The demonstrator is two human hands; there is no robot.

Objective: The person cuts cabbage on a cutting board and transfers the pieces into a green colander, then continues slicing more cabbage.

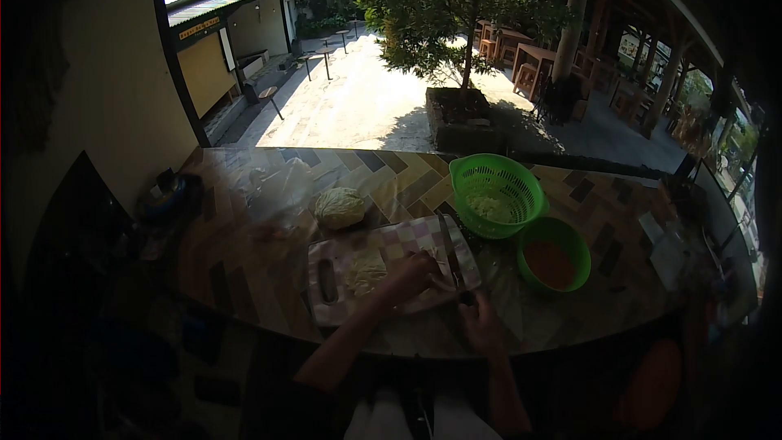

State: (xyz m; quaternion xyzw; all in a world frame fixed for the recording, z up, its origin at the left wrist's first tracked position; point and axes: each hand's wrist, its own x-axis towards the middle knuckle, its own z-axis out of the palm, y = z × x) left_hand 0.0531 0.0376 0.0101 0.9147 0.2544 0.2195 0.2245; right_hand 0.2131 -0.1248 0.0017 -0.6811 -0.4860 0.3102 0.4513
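Cabbage (367, 274): pale, shredded, heaped on checkered board (334, 247); rounded piece behind. Left hand (417, 272) curled over board, grip contents unclear. Right hand (482, 322) closed round knife (450, 249) handle; blade long, straight.

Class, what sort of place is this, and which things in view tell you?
Probably an open-air eatery's kitchen counter: a chopping board and green colander sit on the worktop, overlooking a courtyard with wooden tables nearby.
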